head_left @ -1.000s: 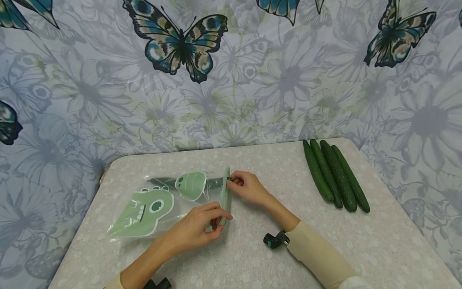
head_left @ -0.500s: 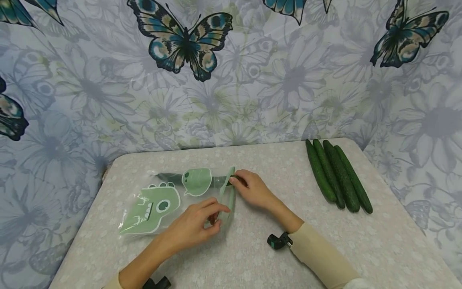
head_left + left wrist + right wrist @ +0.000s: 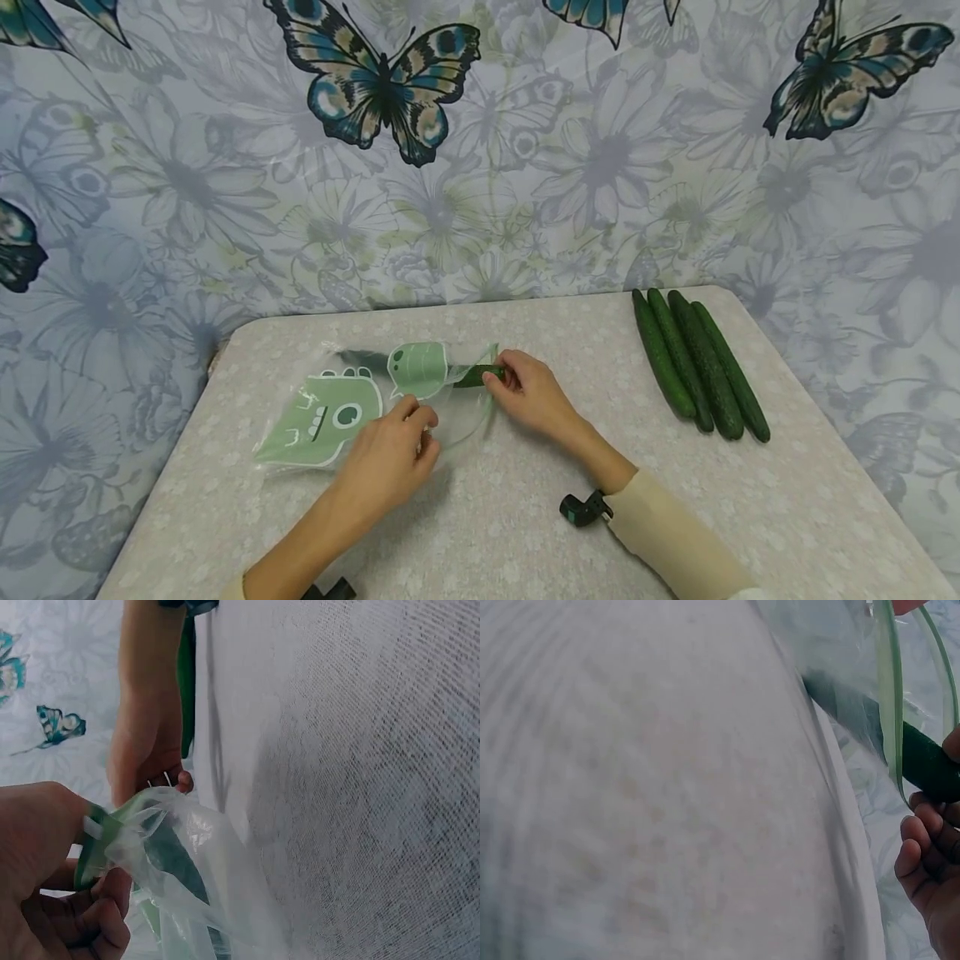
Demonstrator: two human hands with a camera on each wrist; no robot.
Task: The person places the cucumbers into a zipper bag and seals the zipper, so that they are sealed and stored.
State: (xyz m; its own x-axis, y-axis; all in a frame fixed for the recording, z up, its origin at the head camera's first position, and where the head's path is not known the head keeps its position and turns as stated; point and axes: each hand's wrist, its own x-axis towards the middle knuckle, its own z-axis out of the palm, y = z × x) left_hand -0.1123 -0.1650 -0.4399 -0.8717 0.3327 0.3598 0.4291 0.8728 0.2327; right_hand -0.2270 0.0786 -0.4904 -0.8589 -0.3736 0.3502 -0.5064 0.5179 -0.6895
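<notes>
A clear zip bag (image 3: pixel 341 417) with green dinosaur prints lies on the table, its mouth towards the right. Inside it, along the far side, runs a cucumber (image 3: pixel 474 377), whose end comes out at the mouth. My right hand (image 3: pixel 536 396) grips that end between thumb and fingers; the right wrist view shows the cucumber (image 3: pixel 926 761) passing between the parted green rims (image 3: pixel 891 697). With thumb and fingers, my left hand (image 3: pixel 390 454) pinches the near part of the bag's green rim (image 3: pixel 94 847), as the left wrist view shows. Plastic and prints partly hide the cucumber's far length.
Several cucumbers (image 3: pixel 701 367) lie side by side at the right of the table (image 3: pixel 525 533). Behind the table's back edge hangs a butterfly-patterned cloth (image 3: pixel 480 208). A black wrist camera (image 3: pixel 581 508) sticks out from the right sleeve.
My left hand has drawn the near rim back leftward, and the bag's mouth has widened. Bag and cucumber have slid slightly right. My right hand keeps hold of the cucumber's end.
</notes>
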